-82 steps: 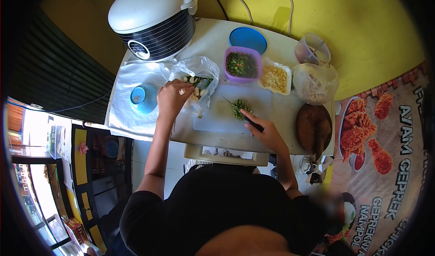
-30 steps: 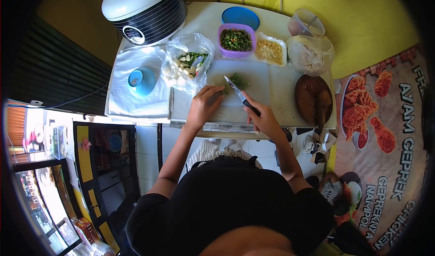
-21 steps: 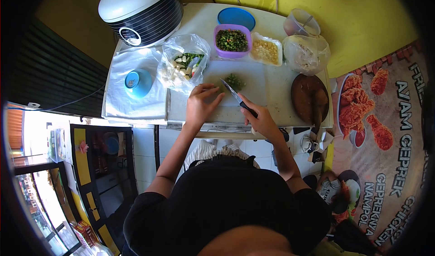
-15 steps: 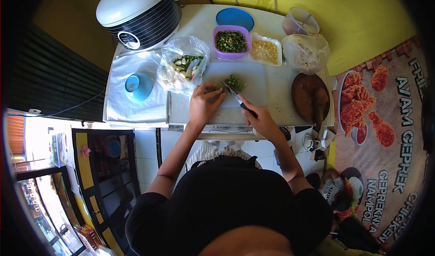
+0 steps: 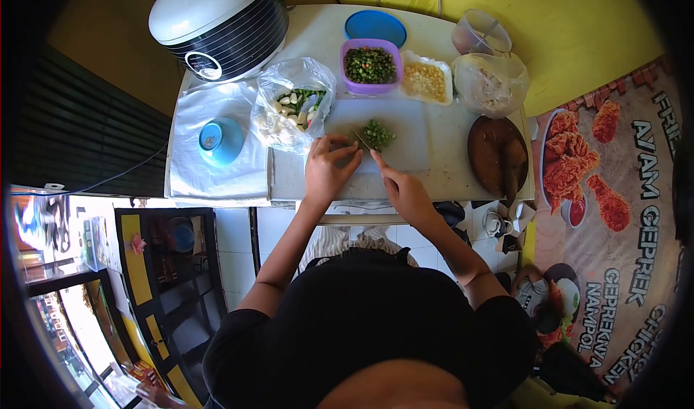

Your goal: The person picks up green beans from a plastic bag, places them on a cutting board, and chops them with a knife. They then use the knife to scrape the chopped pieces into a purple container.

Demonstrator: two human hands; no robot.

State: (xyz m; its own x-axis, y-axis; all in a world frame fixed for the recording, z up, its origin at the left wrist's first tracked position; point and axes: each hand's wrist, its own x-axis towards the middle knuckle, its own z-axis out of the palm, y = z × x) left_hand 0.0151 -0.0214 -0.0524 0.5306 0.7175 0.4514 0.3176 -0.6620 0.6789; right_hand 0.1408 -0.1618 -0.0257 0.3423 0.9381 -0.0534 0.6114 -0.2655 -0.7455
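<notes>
My right hand (image 5: 406,193) is wrapped round the handle of a knife (image 5: 362,141), its index finger stretched along the top. The thin blade points up and left over a translucent cutting board (image 5: 410,156). Chopped green pieces (image 5: 377,135) lie in a small heap just right of the blade. Beside the knife's left side, my left hand (image 5: 331,169) rests at the board's edge, fingers bent and fingertips together. Whatever they pinch is too small and hidden to name. Behind it stands an open plastic bag (image 5: 293,112) holding garlic cloves and green chillies.
A purple tub (image 5: 370,87) of chopped greens and a white tray (image 5: 448,94) of chopped pale bits stand behind the board. Left are an upturned blue bowl (image 5: 221,141) and a rice cooker (image 5: 224,36); right, a stone mortar (image 5: 483,167) with pestle. Another person sits low at right.
My right hand has turned and shifted slightly, so the handle is now covered by the hand and the blade lies lower. My left hand has barely moved.
</notes>
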